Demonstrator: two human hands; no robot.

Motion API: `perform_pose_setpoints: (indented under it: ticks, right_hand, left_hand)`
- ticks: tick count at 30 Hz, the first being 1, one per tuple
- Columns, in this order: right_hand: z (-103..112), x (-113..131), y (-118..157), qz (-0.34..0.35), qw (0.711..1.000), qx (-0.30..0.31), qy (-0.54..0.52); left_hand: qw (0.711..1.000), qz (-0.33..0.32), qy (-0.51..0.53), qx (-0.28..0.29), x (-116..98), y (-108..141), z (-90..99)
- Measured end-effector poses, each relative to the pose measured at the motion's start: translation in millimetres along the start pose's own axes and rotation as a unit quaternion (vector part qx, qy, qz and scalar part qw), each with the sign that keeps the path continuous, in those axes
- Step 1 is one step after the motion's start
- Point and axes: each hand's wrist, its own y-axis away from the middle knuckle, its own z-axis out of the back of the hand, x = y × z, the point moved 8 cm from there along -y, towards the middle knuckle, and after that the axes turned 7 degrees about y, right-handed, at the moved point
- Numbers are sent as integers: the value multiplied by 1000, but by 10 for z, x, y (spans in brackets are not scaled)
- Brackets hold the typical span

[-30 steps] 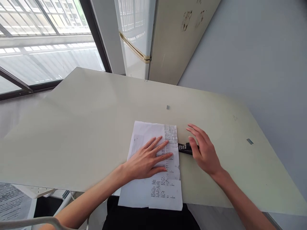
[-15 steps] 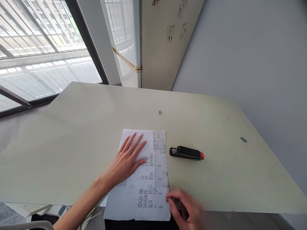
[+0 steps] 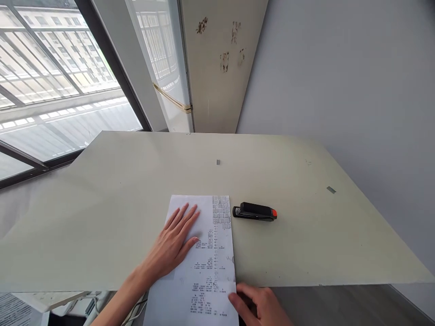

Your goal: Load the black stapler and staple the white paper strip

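A printed sheet of paper (image 3: 207, 253) lies on the table, its near end hanging past the front edge. It may be a stack; I cannot tell how many sheets there are. My left hand (image 3: 175, 246) rests flat on its upper left part, fingers stretched out. At the lower right edge, my right hand (image 3: 260, 303) is closed, with the thumb on the paper's border and the index finger beside it; its other fingers are mostly hidden. A black stapler (image 3: 254, 211) with a red end lies just right of the paper, touched by neither hand.
The pale table (image 3: 288, 172) has small grey tape pieces (image 3: 331, 189) stuck on it. Behind it stand a white fridge (image 3: 170, 68) and a grey wall (image 3: 333, 68). A window (image 3: 50, 68) is at the left. Cables (image 3: 136, 310) hang below the front edge.
The view has tilted up and shifted slightly. My right hand's thumb and index finger have moved a little onto the paper's right edge. My left hand stays flat on the paper.
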Motion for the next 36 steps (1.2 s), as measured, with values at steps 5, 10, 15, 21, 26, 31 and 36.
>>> perform_pose_setpoints:
  ticks: [5,10,15,21,26,31,36]
  right_hand:
    - [209,210,-163,7,996,-83,28]
    - [579,283,-207,31,984,-155,81]
    - [1157,3,-31,6,972,-229,53]
    - [1919,-723,212,-123,935,-331,-3]
    - [2500,-1347,122,-166,901,-391,91]
    - [2696,-1618,-180,-175,902,-342,197]
    - [2648,-1303,-250,-143,867,-400,261]
  left_hand:
    - [999,5,34,-7,-106,82,58]
    - [995,50,85,-24,-16,202,101]
    - [990,76,106,-49,100,287,76]
    - [990,85,96,-54,165,289,35]
    - [993,79,67,-58,155,267,37]
    - [997,67,20,-45,85,211,52]
    - [997,66,-3,-45,76,185,66]
